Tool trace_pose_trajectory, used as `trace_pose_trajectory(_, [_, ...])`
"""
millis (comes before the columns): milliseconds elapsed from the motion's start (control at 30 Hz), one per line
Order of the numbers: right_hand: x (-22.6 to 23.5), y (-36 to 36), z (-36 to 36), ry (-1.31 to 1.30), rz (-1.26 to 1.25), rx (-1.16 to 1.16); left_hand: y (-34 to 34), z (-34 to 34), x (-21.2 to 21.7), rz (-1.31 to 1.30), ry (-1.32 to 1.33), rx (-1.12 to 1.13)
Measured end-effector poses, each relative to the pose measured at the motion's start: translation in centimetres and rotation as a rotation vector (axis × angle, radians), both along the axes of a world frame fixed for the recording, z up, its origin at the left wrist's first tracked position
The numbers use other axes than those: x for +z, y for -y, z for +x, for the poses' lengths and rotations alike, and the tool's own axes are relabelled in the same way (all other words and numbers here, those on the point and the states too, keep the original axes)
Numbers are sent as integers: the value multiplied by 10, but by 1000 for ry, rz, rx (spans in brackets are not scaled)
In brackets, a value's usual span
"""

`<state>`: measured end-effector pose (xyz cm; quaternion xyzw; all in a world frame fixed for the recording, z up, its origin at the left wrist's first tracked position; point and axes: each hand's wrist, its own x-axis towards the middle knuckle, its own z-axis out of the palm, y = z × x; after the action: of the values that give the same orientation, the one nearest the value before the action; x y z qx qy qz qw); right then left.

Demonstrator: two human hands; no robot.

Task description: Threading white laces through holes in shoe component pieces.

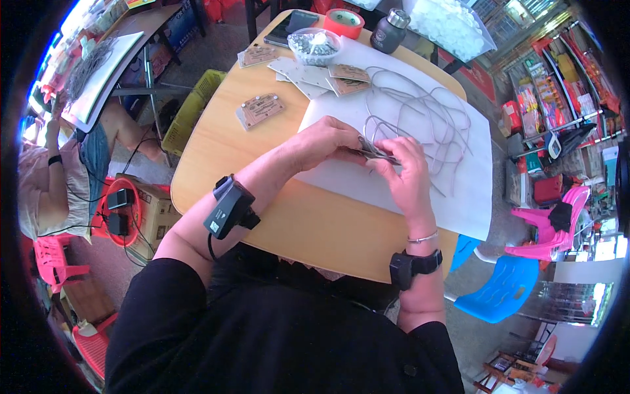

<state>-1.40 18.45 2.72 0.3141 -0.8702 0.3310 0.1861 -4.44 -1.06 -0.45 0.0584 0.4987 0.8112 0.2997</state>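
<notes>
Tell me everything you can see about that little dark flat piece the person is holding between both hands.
The flat piece is thin, narrow and dark grey, metallic-looking, held roughly level just above the white sheet on the wooden table. The left hand pinches its left end and the right hand its right end, so only the middle strip shows. Grey bent wires lie right behind it; one seems to meet it, though the join is too small to tell. Its full shape is hidden by the fingers.

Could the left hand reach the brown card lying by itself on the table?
Probably yes. The left hand is busy gripping a thin flat piece with the right hand, but the brown card lies close by on bare table, with nothing between them.
</notes>
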Motion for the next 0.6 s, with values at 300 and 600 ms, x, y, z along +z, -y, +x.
trace_pose_trajectory(300, [-5,-5,1,819,-813,12,-3,5,9,-150,-78,-62])
trace_pose_trajectory(600, [-7,-9,-2,843,-932,-10,-5,4,5,-64,-34,-94])
